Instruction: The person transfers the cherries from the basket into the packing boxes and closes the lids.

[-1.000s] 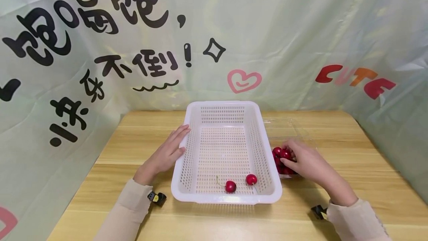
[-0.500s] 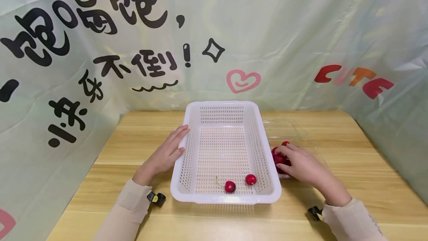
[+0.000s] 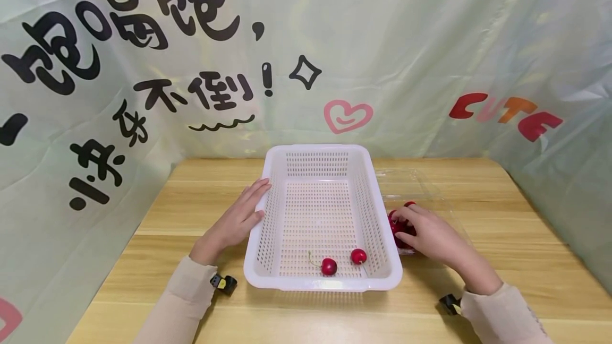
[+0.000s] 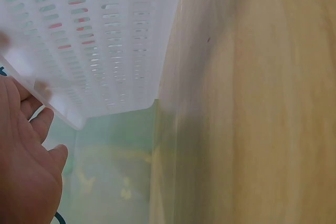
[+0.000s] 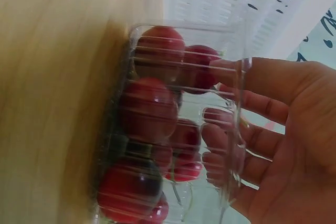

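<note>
A white plastic basket [image 3: 317,216] with slotted walls stands mid-table, with two red cherries [image 3: 329,266] apart near its front end. My left hand [image 3: 234,222] rests at its left rim, fingers fairly straight and fingertips over the edge; in the left wrist view the thumb [image 4: 59,156] stands off the wall. Right of the basket is a clear plastic box [image 5: 239,40] holding several cherries [image 5: 148,108]. My right hand [image 3: 432,232] reaches into it, thumb and fingertips among the fruit. The thumb meets one cherry [image 5: 197,66]; whether it is pinched is hidden.
The box's clear lid [image 3: 404,182] lies folded back behind it on the wooden table [image 3: 201,179]. A printed cloth [image 3: 401,41] hangs behind and along both sides. Small black cameras sit at both wrists.
My right hand has shifted slightly left and deeper among the cherries, then stayed nearly still, with slight stirring of the fruit under the fingers. The left hand and basket have kept their places.
</note>
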Action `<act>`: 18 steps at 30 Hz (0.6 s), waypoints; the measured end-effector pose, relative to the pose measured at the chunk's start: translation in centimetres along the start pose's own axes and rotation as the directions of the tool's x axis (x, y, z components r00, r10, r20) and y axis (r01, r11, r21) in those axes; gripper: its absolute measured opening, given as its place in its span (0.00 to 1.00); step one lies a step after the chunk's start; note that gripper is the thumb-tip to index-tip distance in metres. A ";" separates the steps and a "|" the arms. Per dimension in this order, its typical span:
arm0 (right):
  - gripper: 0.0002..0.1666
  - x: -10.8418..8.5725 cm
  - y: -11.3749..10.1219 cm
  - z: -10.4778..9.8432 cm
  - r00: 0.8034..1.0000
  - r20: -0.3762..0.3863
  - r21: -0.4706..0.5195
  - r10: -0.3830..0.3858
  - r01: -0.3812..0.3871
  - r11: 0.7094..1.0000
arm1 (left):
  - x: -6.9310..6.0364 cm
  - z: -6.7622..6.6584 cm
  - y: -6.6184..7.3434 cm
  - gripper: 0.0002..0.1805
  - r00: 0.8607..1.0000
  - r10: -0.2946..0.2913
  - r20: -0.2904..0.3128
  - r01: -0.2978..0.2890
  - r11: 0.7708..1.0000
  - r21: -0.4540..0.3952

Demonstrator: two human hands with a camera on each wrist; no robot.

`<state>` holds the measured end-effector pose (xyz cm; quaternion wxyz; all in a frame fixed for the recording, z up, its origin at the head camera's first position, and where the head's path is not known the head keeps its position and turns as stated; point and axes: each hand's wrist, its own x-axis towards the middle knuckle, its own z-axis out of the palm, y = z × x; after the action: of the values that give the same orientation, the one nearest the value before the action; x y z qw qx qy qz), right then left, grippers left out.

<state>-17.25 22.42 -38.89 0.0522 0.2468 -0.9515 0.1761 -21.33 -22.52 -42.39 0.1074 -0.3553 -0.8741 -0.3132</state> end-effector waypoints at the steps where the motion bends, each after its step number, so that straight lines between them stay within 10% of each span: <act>1: 0.18 0.0 0.0 -0.1 1.000 -0.002 0.010 0.004 -0.004 1.000 | 0.0 0.0 0.0 0.31 1.000 -0.002 0.001 0.002 1.000 0.001; 8: 0.16 0.1 0.0 -1.1 0.998 -0.050 0.025 0.048 -0.046 0.999 | -0.1 0.2 -0.2 0.31 1.000 0.000 0.003 0.000 1.000 0.002; 18: 0.16 1.7 -1.4 -3.2 0.988 -0.132 -0.030 -0.079 0.076 0.997 | -0.1 0.1 -0.1 0.31 1.000 0.008 -0.008 -0.008 1.000 0.001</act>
<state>-18.03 21.69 -35.19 0.1255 0.2706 -0.9377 0.1783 -21.36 -22.57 -42.57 0.1122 -0.3577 -0.8723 -0.3139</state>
